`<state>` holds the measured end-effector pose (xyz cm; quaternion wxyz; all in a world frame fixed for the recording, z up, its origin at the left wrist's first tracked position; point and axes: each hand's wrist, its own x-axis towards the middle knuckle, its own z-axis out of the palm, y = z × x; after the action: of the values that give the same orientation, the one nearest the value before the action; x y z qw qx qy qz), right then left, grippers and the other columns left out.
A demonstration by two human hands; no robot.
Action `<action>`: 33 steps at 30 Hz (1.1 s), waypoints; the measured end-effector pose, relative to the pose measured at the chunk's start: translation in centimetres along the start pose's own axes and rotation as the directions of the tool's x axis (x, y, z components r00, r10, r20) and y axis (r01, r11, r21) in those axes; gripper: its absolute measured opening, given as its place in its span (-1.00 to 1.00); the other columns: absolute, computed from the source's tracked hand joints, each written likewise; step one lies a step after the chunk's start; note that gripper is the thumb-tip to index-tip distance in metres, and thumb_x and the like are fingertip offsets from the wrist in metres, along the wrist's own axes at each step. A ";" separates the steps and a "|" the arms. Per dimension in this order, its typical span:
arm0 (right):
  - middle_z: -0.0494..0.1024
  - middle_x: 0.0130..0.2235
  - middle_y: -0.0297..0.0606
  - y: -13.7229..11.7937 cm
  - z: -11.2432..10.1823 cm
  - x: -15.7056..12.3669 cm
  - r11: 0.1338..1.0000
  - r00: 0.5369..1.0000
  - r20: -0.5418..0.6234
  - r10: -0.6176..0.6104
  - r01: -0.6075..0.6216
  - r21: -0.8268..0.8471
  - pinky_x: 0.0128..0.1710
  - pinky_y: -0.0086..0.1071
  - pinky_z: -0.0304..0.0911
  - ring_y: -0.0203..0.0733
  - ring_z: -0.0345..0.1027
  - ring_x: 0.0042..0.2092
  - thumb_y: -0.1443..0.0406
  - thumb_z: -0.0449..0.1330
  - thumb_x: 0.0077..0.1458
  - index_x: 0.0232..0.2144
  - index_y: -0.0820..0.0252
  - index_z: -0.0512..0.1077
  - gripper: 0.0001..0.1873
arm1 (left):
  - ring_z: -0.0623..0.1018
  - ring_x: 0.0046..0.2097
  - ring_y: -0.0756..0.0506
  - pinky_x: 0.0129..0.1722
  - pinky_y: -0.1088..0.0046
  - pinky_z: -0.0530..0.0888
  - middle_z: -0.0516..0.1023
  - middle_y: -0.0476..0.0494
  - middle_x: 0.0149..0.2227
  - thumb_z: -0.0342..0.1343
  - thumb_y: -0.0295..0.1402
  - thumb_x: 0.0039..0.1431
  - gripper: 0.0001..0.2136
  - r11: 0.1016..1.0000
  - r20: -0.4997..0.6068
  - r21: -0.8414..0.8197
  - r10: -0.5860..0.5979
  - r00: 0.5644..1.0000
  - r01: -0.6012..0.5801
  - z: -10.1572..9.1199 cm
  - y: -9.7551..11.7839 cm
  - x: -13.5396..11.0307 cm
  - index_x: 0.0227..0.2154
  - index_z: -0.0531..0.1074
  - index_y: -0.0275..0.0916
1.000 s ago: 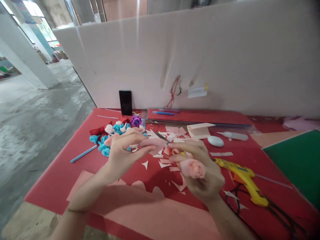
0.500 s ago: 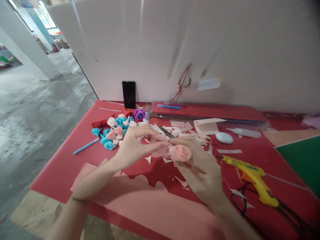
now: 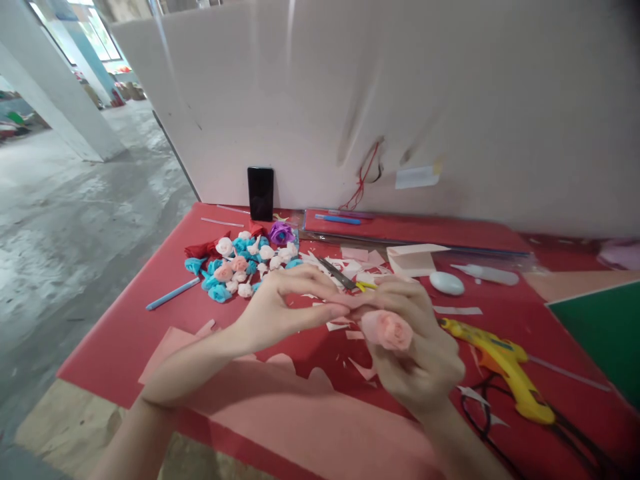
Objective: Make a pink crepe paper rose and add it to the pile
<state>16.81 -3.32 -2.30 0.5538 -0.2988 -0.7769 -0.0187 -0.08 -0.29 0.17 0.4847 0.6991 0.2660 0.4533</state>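
A pale pink paper rose (image 3: 393,331) is in my right hand (image 3: 425,360), its bloom facing me beside the curled fingers. A small strip of pink paper (image 3: 359,302) spans the gap between my two hands. Its left end is pinched between the thumb and fingers of my left hand (image 3: 273,310); its right end runs to the right fingertips, above the rose. Whether the strip joins the rose is hidden. Just beyond the fingers, scissors (image 3: 339,273) with a yellow handle lie on paper scraps.
Small blue, white and pink paper roses (image 3: 240,263) are heaped at the left, near a purple rose (image 3: 282,233). A phone (image 3: 261,193) leans on the white board. A yellow glue gun (image 3: 505,363) lies right; a large pink sheet (image 3: 310,420) covers the front.
My right hand has moved right and slightly down with the rose. The left hand has followed a little to the right. The scissors' yellow handle has come into sight.
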 end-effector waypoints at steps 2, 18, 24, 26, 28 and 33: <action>0.50 -0.28 -0.14 0.3 0.0 -0.2 0.998 0.998 0.025 -0.050 0.051 -0.046 -0.24 -0.09 0.27 -0.08 0.26 -0.25 0.53 0.06 0.03 -0.33 0.18 0.37 -0.79 | 0.50 -0.35 -0.02 -0.31 0.45 0.49 0.58 -0.10 -0.44 0.22 -0.43 0.06 -0.92 0.998 -0.014 0.052 0.023 1.000 -0.022 0.0 0.3 -0.1 -0.40 0.62 -0.19; 0.46 -0.52 -0.32 0.3 0.5 0.2 0.997 0.996 0.074 -0.043 0.047 -0.062 -0.28 -0.15 0.33 -0.15 0.39 -0.36 0.55 0.04 0.01 -0.43 0.12 0.31 -0.77 | 0.51 -0.31 -0.04 -0.27 0.40 0.51 0.55 -0.10 -0.41 0.17 -0.52 0.06 -0.83 0.994 0.069 0.057 0.090 0.994 -0.094 -0.1 0.7 -0.3 -0.38 0.62 -0.15; 0.40 -0.58 -0.37 -0.5 0.5 0.4 0.998 0.998 0.049 0.030 -0.027 -0.059 -0.35 -0.22 0.36 -0.20 0.32 -0.46 0.54 0.05 0.06 -0.43 0.09 0.27 -0.77 | 0.51 -0.32 -0.05 -0.27 0.36 0.52 0.55 -0.09 -0.42 0.19 -0.46 0.06 -0.87 0.994 0.017 0.012 0.110 0.994 -0.110 0.3 -0.1 -0.5 -0.36 0.61 -0.12; 0.44 -0.54 -0.35 -0.5 0.6 0.3 0.998 0.999 0.037 0.036 -0.034 -0.056 -0.35 -0.21 0.36 -0.20 0.32 -0.45 0.55 0.05 0.05 -0.42 0.09 0.26 -0.77 | 0.49 -0.34 -0.04 -0.28 0.36 0.50 0.54 -0.09 -0.44 0.20 -0.47 0.05 -0.87 0.993 -0.004 0.000 0.117 0.993 -0.117 0.4 -0.2 -0.6 -0.38 0.61 -0.14; 0.46 -0.52 -0.34 -0.5 0.8 0.2 0.998 0.999 0.023 0.024 -0.023 -0.059 -0.35 -0.21 0.37 -0.20 0.32 -0.45 0.55 0.04 0.05 -0.44 0.10 0.24 -0.76 | 0.47 -0.36 -0.04 -0.29 0.37 0.48 0.53 -0.08 -0.45 0.19 -0.51 0.03 -0.87 0.994 -0.016 0.008 0.112 0.994 -0.112 0.5 -0.2 -0.6 -0.41 0.61 -0.17; 0.46 -0.51 -0.33 -0.4 1.0 0.3 0.998 1.000 0.009 0.012 -0.012 -0.062 -0.30 -0.18 0.37 -0.19 0.33 -0.42 0.56 0.04 0.04 -0.48 0.09 0.18 -0.73 | 0.46 -0.37 -0.04 -0.31 0.35 0.47 0.54 -0.09 -0.45 0.18 -0.45 0.05 -0.90 0.993 -0.012 0.057 0.100 0.995 -0.099 0.5 0.0 -0.5 -0.44 0.60 -0.17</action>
<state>15.72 -3.19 -2.33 0.5408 -0.3206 -0.7768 -0.0378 0.10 -0.88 -0.08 0.4394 0.7217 0.2471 0.4745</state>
